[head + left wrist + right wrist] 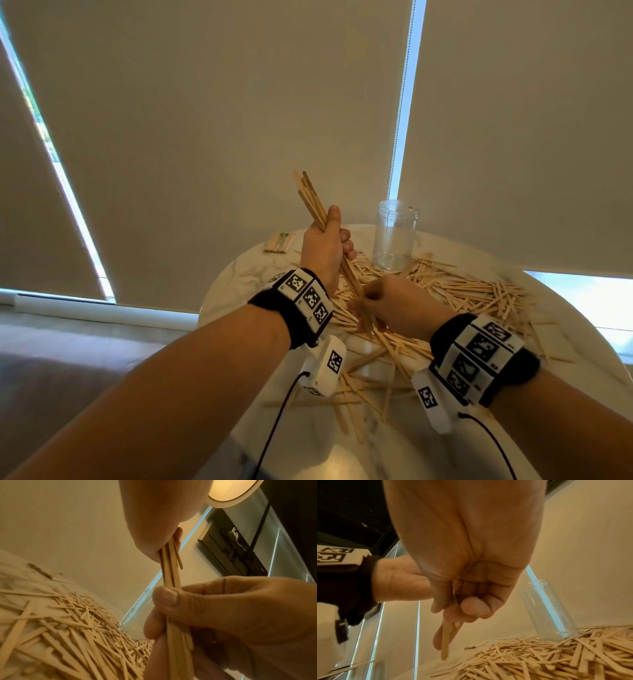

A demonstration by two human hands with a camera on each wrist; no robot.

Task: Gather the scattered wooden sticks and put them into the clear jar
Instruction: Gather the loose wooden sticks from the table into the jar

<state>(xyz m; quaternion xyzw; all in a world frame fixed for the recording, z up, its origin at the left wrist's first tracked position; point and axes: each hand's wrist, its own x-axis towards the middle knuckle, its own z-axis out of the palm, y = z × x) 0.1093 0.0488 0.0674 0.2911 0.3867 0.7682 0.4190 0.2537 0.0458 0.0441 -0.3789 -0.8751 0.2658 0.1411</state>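
— Where's the clear jar point(394, 236)?

— Upright on the marble table point(239, 274), at its far side, with nothing in it that I can make out. Loose sticks point(462, 294) lie heaped right against its base.

— And the hands?

— The left hand point(325, 246), just left of the jar, has its fingers wrapped round a bundle of sticks point(310, 197). The right hand point(397, 301), nearer than the jar, pinches the bundle's lower ends between curled fingers.

— Anything else?

— A small banded pack point(279, 244), further left.

Head cam is looking down over both forearms at the table point(479, 263); wrist cams are looking up close past palms, all sharing the jar point(394, 236).
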